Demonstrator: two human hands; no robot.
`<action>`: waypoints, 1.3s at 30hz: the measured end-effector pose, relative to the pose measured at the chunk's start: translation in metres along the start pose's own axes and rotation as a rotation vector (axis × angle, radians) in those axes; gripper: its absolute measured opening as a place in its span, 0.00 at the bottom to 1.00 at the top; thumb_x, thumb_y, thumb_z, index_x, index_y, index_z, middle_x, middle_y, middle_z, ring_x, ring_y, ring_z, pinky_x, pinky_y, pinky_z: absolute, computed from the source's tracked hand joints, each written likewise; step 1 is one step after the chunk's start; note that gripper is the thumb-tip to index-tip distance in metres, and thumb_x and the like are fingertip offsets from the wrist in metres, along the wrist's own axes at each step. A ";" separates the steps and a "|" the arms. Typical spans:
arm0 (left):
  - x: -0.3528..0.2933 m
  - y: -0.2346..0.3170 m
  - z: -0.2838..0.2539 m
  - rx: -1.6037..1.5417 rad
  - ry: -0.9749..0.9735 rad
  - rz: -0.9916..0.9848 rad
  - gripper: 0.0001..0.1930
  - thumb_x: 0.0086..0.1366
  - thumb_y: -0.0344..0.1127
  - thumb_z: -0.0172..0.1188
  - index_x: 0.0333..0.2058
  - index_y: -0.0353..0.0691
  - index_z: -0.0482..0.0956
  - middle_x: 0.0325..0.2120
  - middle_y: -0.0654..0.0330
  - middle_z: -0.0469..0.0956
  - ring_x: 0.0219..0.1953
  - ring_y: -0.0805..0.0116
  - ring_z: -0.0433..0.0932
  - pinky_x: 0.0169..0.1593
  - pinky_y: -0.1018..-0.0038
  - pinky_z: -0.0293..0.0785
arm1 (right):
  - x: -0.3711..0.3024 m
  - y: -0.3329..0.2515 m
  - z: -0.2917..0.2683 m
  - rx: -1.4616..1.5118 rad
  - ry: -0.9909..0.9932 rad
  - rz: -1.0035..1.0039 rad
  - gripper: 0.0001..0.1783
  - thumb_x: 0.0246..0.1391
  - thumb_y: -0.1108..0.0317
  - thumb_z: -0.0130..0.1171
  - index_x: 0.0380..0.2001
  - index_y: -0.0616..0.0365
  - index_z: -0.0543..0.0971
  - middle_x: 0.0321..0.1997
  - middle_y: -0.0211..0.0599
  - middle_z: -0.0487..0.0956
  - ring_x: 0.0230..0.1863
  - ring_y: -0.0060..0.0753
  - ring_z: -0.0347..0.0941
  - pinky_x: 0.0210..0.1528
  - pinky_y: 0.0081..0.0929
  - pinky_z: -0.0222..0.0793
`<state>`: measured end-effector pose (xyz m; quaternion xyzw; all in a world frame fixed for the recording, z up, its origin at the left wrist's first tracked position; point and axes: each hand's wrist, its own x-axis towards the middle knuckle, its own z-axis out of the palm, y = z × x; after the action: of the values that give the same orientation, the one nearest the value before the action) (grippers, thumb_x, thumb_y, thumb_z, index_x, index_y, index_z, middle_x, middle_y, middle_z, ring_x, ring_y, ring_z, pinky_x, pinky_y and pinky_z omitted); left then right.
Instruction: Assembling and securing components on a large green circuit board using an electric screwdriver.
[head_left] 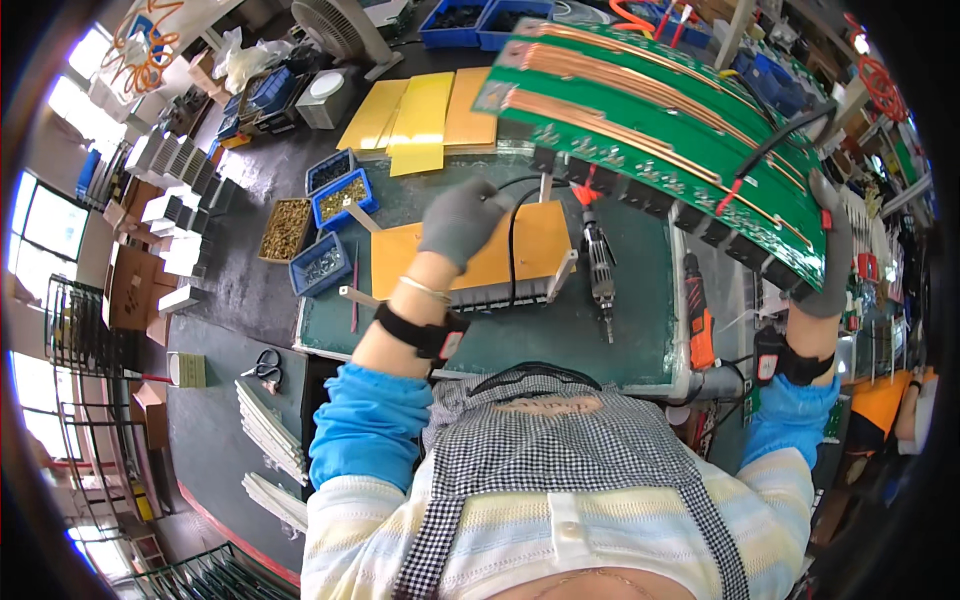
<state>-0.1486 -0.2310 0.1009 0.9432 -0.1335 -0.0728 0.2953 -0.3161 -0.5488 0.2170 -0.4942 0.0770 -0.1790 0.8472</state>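
My right hand [832, 245], in a grey glove, grips the right end of a large green circuit board [640, 125]. The board is raised and tilted over the bench, with copper strips, solder points and black parts along its lower edge. A black cable with a red end [735, 192] rises from it. My left hand [462, 222], also gloved, is closed beside a thin black cable [513, 245]; whether anything is in its fingers is hidden. Below it lies an orange-yellow sheet [425, 262] in a fixture with metal posts. A power screwdriver [598, 255] hangs right of the sheet.
Blue bins [322, 265] and a tray of small brass-coloured parts [286, 230] stand at left. Yellow sheets [418, 115] lie at the back beside a fan [335, 32]. An orange-and-black tool [697, 315] sits at the right bench edge; scissors [266, 368] lie at lower left.
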 end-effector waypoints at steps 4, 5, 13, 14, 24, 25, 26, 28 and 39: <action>0.011 0.015 0.026 0.360 -0.246 -0.041 0.19 0.55 0.52 0.56 0.34 0.41 0.80 0.31 0.52 0.79 0.37 0.54 0.77 0.41 0.63 0.73 | 0.004 0.001 -0.012 0.003 0.137 -0.155 0.20 0.53 0.63 0.54 0.46 0.66 0.73 0.44 0.46 0.77 0.40 0.37 0.77 0.43 0.31 0.74; 0.011 0.016 0.024 0.322 -0.131 -0.044 0.18 0.55 0.50 0.55 0.33 0.42 0.80 0.31 0.52 0.79 0.37 0.54 0.77 0.41 0.63 0.73 | 0.004 -0.001 -0.010 -0.003 -0.007 -0.102 0.21 0.53 0.62 0.53 0.46 0.66 0.73 0.44 0.47 0.77 0.40 0.37 0.77 0.42 0.32 0.75; -0.059 -0.047 -0.050 0.057 0.319 -0.224 0.15 0.55 0.44 0.51 0.23 0.37 0.76 0.22 0.48 0.75 0.29 0.48 0.75 0.34 0.59 0.69 | 0.017 0.007 0.042 -0.047 -0.069 0.054 0.20 0.51 0.62 0.56 0.44 0.65 0.74 0.41 0.45 0.78 0.38 0.35 0.78 0.41 0.30 0.75; -0.066 -0.053 -0.054 0.056 0.340 -0.230 0.15 0.55 0.44 0.51 0.23 0.37 0.76 0.22 0.48 0.75 0.29 0.48 0.75 0.34 0.59 0.69 | 0.021 0.008 0.050 -0.072 -0.070 0.177 0.20 0.50 0.62 0.57 0.43 0.65 0.75 0.40 0.44 0.78 0.37 0.34 0.78 0.40 0.29 0.75; -0.077 -0.070 -0.073 0.288 0.339 -0.197 0.16 0.57 0.46 0.50 0.25 0.39 0.79 0.21 0.51 0.76 0.28 0.51 0.76 0.32 0.61 0.69 | 0.044 0.048 0.117 -0.600 -0.217 0.216 0.17 0.47 0.62 0.56 0.35 0.66 0.77 0.29 0.35 0.78 0.27 0.22 0.73 0.31 0.16 0.67; -0.078 -0.071 -0.074 0.300 0.282 -0.199 0.16 0.58 0.46 0.50 0.25 0.39 0.79 0.22 0.51 0.76 0.29 0.52 0.76 0.33 0.61 0.69 | 0.048 0.054 0.123 -0.631 -0.315 0.266 0.17 0.46 0.62 0.56 0.34 0.66 0.77 0.28 0.35 0.78 0.26 0.21 0.73 0.31 0.16 0.67; -0.079 -0.073 -0.076 0.305 0.223 -0.194 0.16 0.59 0.46 0.50 0.26 0.39 0.79 0.22 0.51 0.76 0.30 0.52 0.76 0.34 0.61 0.69 | 0.053 0.059 0.129 -0.659 -0.414 0.314 0.17 0.46 0.62 0.56 0.34 0.66 0.77 0.28 0.34 0.78 0.26 0.21 0.73 0.31 0.16 0.67; -0.083 -0.074 -0.079 0.322 0.202 -0.188 0.16 0.59 0.45 0.50 0.27 0.39 0.79 0.23 0.51 0.76 0.30 0.52 0.76 0.34 0.61 0.69 | 0.059 0.067 0.137 -0.685 -0.446 0.336 0.17 0.46 0.61 0.57 0.33 0.66 0.77 0.26 0.34 0.78 0.25 0.20 0.72 0.29 0.16 0.67; -0.087 -0.081 -0.086 0.314 0.068 -0.055 0.16 0.61 0.44 0.48 0.22 0.39 0.75 0.21 0.52 0.75 0.28 0.51 0.75 0.33 0.61 0.69 | 0.080 0.102 0.160 -0.735 -0.495 0.384 0.18 0.49 0.59 0.57 0.33 0.66 0.78 0.25 0.33 0.78 0.22 0.19 0.73 0.25 0.15 0.68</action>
<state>-0.1958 -0.0958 0.1292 0.9830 -0.1071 -0.0270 0.1467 -0.1703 -0.4039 0.2124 -0.7654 0.0209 0.1426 0.6272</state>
